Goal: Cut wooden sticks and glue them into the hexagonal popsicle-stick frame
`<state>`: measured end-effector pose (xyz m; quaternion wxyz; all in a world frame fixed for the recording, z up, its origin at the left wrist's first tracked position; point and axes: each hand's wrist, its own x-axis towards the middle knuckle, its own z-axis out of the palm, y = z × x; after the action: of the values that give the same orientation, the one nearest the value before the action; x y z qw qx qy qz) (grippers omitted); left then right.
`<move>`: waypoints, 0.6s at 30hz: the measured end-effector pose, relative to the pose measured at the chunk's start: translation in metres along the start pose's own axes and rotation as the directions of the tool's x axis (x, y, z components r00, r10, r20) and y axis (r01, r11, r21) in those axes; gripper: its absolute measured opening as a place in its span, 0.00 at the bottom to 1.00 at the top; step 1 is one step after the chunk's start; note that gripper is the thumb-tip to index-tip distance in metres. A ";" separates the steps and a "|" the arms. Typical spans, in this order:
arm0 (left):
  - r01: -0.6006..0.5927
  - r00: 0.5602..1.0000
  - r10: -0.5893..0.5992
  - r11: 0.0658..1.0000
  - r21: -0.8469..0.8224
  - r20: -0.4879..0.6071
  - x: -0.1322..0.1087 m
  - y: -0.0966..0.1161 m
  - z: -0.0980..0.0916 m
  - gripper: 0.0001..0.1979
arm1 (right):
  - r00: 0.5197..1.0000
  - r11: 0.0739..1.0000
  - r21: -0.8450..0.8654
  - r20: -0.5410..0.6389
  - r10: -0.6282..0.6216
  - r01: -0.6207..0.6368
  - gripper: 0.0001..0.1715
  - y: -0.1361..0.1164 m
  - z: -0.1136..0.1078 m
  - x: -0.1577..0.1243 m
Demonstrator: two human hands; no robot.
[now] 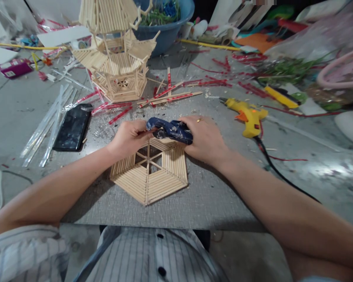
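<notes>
My right hand (pixel 204 137) is wrapped round a dark blue plier-like hand tool (pixel 176 131), smudged with pale residue. The tool lies sideways just above the far edge of a hexagonal panel (pixel 164 182) made of thin wooden sticks, with open triangles at its middle. My left hand (pixel 129 137) is closed in a pinch at the tool's left end, over the panel's far left side. What its fingertips hold is hidden. A yellow glue gun (pixel 248 115) lies on the table to the right of my right hand.
A stick-built pagoda model (pixel 117 66) stands at the back left, before a blue basin (pixel 164 31). A black phone (pixel 72 127) and clear glue sticks (pixel 50 125) lie left. Loose sticks (pixel 170 98) and red wrapper scraps are beyond my hands. The glue gun's cord (pixel 278 164) runs right.
</notes>
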<state>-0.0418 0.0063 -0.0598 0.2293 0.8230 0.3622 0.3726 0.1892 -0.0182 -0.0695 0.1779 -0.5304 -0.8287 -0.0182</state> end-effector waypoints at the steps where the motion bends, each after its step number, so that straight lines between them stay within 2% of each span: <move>1: 0.001 1.000 -0.001 1.000 -0.002 -0.001 0.000 0.000 0.000 0.09 | 1.000 1.000 0.005 0.003 -0.002 0.002 0.30 0.000 0.000 0.000; 18: 0.027 1.000 -0.027 1.000 0.010 0.007 -0.002 0.002 0.002 0.09 | 0.994 0.995 0.003 0.049 0.096 -0.096 0.24 -0.002 -0.004 -0.002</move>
<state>-0.0401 0.0034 -0.0601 0.2315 0.8206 0.3742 0.3647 0.1891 -0.0220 -0.0663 0.1596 -0.5693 -0.8065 0.0055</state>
